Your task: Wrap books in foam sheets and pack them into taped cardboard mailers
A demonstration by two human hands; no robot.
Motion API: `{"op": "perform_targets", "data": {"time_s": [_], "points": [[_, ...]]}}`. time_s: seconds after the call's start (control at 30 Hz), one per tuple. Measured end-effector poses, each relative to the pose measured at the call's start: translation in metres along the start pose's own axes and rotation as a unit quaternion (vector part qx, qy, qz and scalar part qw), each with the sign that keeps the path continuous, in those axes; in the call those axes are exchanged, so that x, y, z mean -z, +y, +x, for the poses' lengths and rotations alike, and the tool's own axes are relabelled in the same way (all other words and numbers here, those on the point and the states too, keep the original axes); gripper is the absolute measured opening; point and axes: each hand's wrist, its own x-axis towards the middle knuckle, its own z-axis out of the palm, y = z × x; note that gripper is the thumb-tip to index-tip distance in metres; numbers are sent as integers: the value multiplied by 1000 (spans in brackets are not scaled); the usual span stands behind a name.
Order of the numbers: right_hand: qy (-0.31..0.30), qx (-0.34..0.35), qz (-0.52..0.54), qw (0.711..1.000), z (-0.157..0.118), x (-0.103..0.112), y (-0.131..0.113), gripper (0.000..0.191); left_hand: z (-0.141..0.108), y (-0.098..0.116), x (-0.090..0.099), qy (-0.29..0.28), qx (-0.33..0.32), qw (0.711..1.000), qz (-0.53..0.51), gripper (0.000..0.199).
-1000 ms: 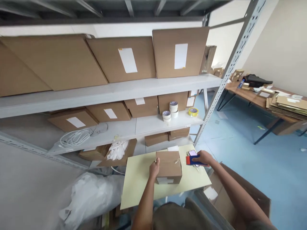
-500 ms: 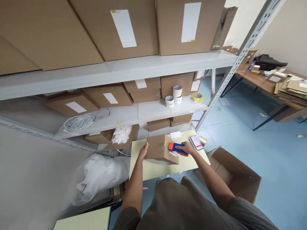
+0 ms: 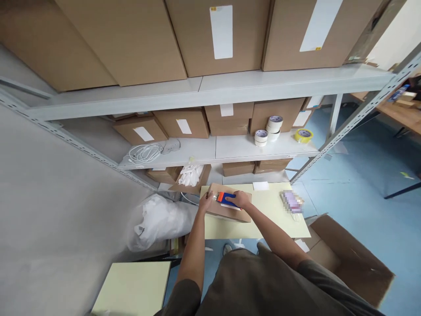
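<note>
On the pale yellow table (image 3: 272, 224) lies a closed cardboard box (image 3: 226, 213) with a white label on it. My right hand (image 3: 242, 199) is closed round the handle of a blue and orange tape dispenser (image 3: 226, 199), which rests against the box's upper face, its orange head pointing left. Shiny clear tape shows just left of that head. At the left end of the box, my left hand (image 3: 205, 202) grips the edge close to the tape; its fingertips are partly hidden.
Ahead stands a metal shelf (image 3: 184, 151) with boxes, white tape rolls (image 3: 261, 138), a yellow tape roll (image 3: 303, 135) and a coiled white cable (image 3: 144, 152). A blurred-out item (image 3: 292, 202) lies right on the table. An open carton (image 3: 351, 259) sits right; a plastic bag (image 3: 164, 219) left.
The box now shows its long face upward. The tape dispenser has moved from its right end to the top, toward my left hand. My view has shifted left.
</note>
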Motion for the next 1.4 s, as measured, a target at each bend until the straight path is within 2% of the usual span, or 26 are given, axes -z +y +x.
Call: {"op": "perform_targets", "data": {"time_s": [0.1,0.17,0.3,0.43,0.57,0.67,0.8,0.87,0.93,1.07,1.2,1.3,1.4], "points": [[0,1,-5,1000,-3,-1,3,56,-2,-2,-13,-25,6,1000,-16,47],[-4,-7,-9,1000,-8,1,12,55,-3,-2,-29,-40,10,999,-2,40],[-32,-36,-17,999,-23,7,41,56,-12,3,-82,-54,20,998,38,32],[-34,-61,-11,997,-42,19,80,58,-26,16,-135,-70,20,995,68,34],[-21,-92,-15,995,-65,43,143,60,-32,32,-166,-73,36,991,103,44],[-12,-123,-23,992,-90,68,209,61,-35,40,-181,-73,56,985,145,54],[4,-180,-48,983,-132,95,297,53,-40,46,-196,-78,39,979,187,56],[13,-190,-61,980,-149,103,326,48,-42,49,-200,-80,31,976,201,56],[21,-192,-53,980,-158,105,341,43,-43,51,-202,-84,26,975,206,55],[23,-202,-22,979,-159,100,336,38,-35,43,-196,-88,23,977,195,52],[25,-187,36,981,-153,91,302,45,-18,16,-171,-85,23,987,131,51],[47,-137,72,987,-139,89,258,54,-3,-6,-142,-80,22,994,71,49],[65,-82,62,993,-111,89,191,62,11,-18,-105,-58,38,995,75,51]]}}
